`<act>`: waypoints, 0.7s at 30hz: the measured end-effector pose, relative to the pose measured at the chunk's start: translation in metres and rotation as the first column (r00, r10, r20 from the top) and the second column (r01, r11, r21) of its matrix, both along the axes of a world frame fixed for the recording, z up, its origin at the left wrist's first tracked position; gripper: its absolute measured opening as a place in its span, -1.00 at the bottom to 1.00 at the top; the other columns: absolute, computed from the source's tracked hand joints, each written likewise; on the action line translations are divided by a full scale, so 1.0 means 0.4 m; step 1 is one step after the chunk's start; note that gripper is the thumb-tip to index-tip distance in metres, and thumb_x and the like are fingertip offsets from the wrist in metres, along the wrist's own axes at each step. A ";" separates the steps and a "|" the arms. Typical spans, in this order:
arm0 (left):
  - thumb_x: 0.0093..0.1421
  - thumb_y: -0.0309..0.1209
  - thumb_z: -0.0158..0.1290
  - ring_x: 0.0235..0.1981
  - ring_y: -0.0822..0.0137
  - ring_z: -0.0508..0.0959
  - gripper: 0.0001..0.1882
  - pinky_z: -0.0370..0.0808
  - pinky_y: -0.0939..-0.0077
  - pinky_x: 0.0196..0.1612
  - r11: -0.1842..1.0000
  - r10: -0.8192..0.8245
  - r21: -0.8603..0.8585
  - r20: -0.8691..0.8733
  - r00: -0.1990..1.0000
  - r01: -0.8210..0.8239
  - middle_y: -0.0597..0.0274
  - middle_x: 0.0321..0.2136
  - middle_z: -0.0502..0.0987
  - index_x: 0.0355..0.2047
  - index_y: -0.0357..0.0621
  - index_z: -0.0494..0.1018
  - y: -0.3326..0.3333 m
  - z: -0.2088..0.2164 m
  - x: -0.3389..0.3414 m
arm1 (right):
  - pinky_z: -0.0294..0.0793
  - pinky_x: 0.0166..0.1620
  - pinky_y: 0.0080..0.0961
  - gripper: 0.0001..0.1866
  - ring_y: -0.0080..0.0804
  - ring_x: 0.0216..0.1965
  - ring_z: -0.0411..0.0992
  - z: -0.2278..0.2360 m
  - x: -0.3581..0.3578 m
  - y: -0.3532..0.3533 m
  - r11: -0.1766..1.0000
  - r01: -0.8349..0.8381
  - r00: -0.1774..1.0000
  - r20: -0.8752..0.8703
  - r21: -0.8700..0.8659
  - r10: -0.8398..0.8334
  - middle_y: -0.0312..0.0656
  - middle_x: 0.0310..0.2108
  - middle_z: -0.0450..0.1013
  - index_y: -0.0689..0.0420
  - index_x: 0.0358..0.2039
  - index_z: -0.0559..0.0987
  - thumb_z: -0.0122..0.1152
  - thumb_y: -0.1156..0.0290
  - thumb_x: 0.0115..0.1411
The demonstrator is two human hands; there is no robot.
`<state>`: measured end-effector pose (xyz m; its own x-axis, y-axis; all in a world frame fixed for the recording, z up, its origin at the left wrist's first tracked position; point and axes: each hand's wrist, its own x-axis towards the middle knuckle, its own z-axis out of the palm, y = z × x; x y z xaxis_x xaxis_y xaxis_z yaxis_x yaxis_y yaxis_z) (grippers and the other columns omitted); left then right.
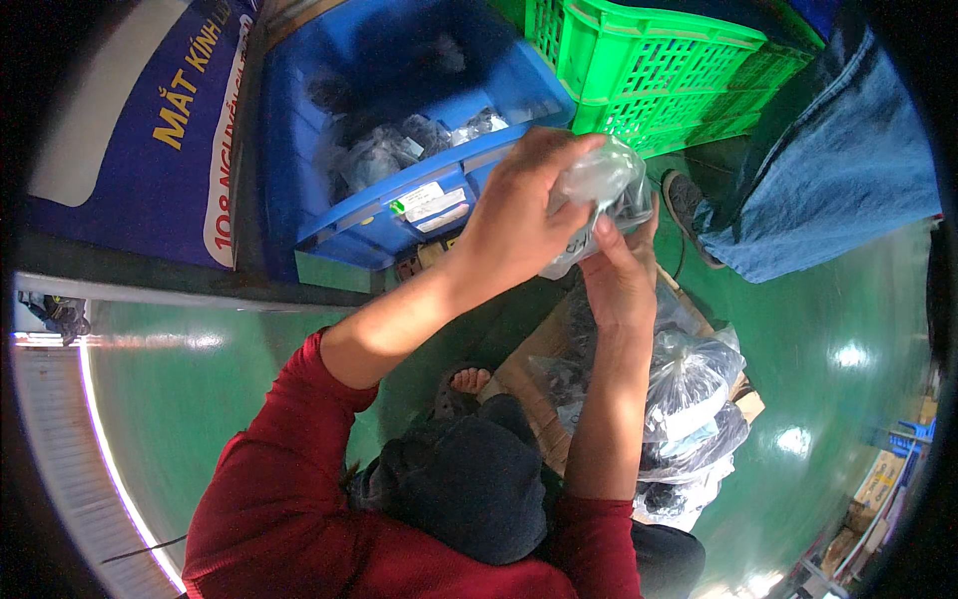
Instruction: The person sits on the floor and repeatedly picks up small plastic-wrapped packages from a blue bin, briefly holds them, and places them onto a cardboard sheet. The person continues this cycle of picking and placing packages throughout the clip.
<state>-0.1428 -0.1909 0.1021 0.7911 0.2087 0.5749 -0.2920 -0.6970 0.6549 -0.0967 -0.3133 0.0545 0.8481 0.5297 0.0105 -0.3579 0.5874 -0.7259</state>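
A clear plastic bag [611, 178] with small dark print is held up between my two hands, in front of the crates. My left hand [524, 205] grips its upper left side with the thumb and fingers closed on the film. From below and right, my right hand [621, 270] pinches the lower edge with the thumb in front. What the bag contains cannot be made out. Just beyond my left hand stands a blue plastic bin [399, 195] with several bagged dark items [384, 155] inside and white labels on its front.
A bright green slatted crate [649, 75] stands right of the bin. At right is a person in blue trousers [838, 180] with a grey shoe [689, 215]. Filled clear bags [689, 389] are piled on cardboard [524, 384] beside my right forearm. A blue printed board [150, 130] is at left.
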 end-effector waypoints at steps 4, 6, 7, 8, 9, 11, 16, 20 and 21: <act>-0.05 -0.37 0.12 -0.26 0.18 0.45 -0.50 0.38 0.40 -0.22 0.964 -0.106 -0.258 -0.147 0.983 0.065 -0.01 -0.26 0.40 -0.09 -0.26 0.27 0.048 -0.035 -0.018 | 0.26 0.01 -0.36 -0.18 -0.26 -0.03 0.26 0.001 0.015 0.019 0.988 0.144 0.989 -0.019 -0.054 -0.145 -0.03 -0.02 0.21 0.21 0.16 -0.13 0.12 0.65 -0.04; -0.07 -0.40 0.17 -0.23 0.33 0.43 -0.38 0.39 0.48 -0.20 0.859 -0.274 -0.501 -0.276 0.921 0.106 0.06 -0.22 0.40 -0.01 -0.28 0.19 0.052 -0.016 -0.032 | 0.27 0.00 -0.36 -0.18 -0.26 -0.05 0.28 -0.004 0.018 0.022 0.989 0.138 0.989 -0.036 -0.047 -0.140 0.03 -0.04 0.23 0.24 0.16 -0.16 0.10 0.68 -0.04; -0.09 -0.42 0.18 -0.23 0.36 0.43 -0.36 0.38 0.50 -0.19 0.822 -0.313 -0.557 -0.277 0.908 0.113 0.08 -0.22 0.40 0.01 -0.28 0.18 0.060 -0.018 -0.034 | 0.27 0.00 -0.35 -0.17 -0.25 -0.05 0.29 -0.012 0.018 0.025 0.992 0.126 0.991 -0.044 -0.032 -0.127 0.05 -0.05 0.24 0.26 0.16 -0.16 0.11 0.67 -0.04; -0.10 -0.44 0.19 -0.23 0.38 0.42 -0.33 0.38 0.52 -0.18 0.781 -0.354 -0.613 -0.273 0.895 0.121 0.10 -0.21 0.40 0.02 -0.28 0.16 0.066 -0.018 -0.034 | 0.27 0.00 -0.34 -0.16 -0.25 -0.06 0.30 -0.017 0.018 0.025 0.993 0.116 0.992 -0.050 -0.017 -0.117 0.07 -0.06 0.25 0.27 0.16 -0.17 0.11 0.66 -0.04; -0.11 -0.53 0.18 -0.22 0.43 0.41 -0.32 0.38 0.54 -0.16 0.750 -0.378 -0.650 -0.265 0.887 0.126 0.17 -0.22 0.40 0.04 -0.30 0.14 0.077 -0.026 -0.026 | 0.27 0.01 -0.34 -0.17 -0.25 -0.06 0.30 -0.023 0.017 0.027 0.994 0.105 0.992 -0.065 -0.006 -0.105 0.06 -0.06 0.25 0.27 0.16 -0.16 0.11 0.66 -0.03; -0.08 -0.58 0.14 -0.22 0.45 0.41 -0.35 0.37 0.56 -0.14 0.636 -0.430 -0.762 -0.215 0.877 0.125 0.19 -0.22 0.41 0.04 -0.31 0.14 0.075 -0.013 -0.035 | 0.27 0.01 -0.34 -0.19 -0.25 -0.05 0.30 -0.035 0.017 0.028 0.996 0.084 0.992 -0.095 0.019 -0.082 0.06 -0.07 0.26 0.28 0.16 -0.13 0.12 0.65 -0.03; -0.05 -0.64 0.07 -0.19 0.48 0.40 -0.41 0.35 0.57 -0.10 0.599 -0.408 -0.787 -0.141 0.902 0.148 0.23 -0.21 0.41 0.03 -0.32 0.16 0.069 -0.006 -0.051 | 0.25 0.04 -0.35 -0.17 -0.24 -0.02 0.27 -0.034 0.017 0.037 0.993 -0.018 0.989 -0.144 0.121 0.035 0.01 -0.01 0.22 0.26 0.16 -0.08 0.16 0.64 -0.09; -0.04 -0.65 0.05 -0.15 0.46 0.38 -0.45 0.32 0.55 -0.07 0.613 -0.369 -0.773 -0.096 0.925 0.164 0.20 -0.16 0.39 0.01 -0.33 0.18 0.064 0.020 -0.055 | 0.30 0.00 -0.34 -0.26 -0.26 -0.02 0.26 -0.029 0.034 0.055 0.956 -0.120 0.985 -0.092 0.267 0.149 0.03 -0.01 0.20 0.17 0.16 -0.04 0.06 0.68 -0.02; -0.03 -0.64 0.04 -0.17 0.48 0.39 -0.48 0.33 0.57 -0.09 0.649 -0.317 -0.746 -0.082 0.945 0.153 0.23 -0.19 0.41 -0.01 -0.32 0.21 0.069 0.022 -0.055 | 0.30 -0.01 -0.34 -0.27 -0.26 -0.03 0.27 -0.020 0.039 0.067 0.962 -0.135 0.985 -0.069 0.236 0.155 0.02 -0.02 0.21 0.16 0.16 -0.03 0.05 0.67 -0.01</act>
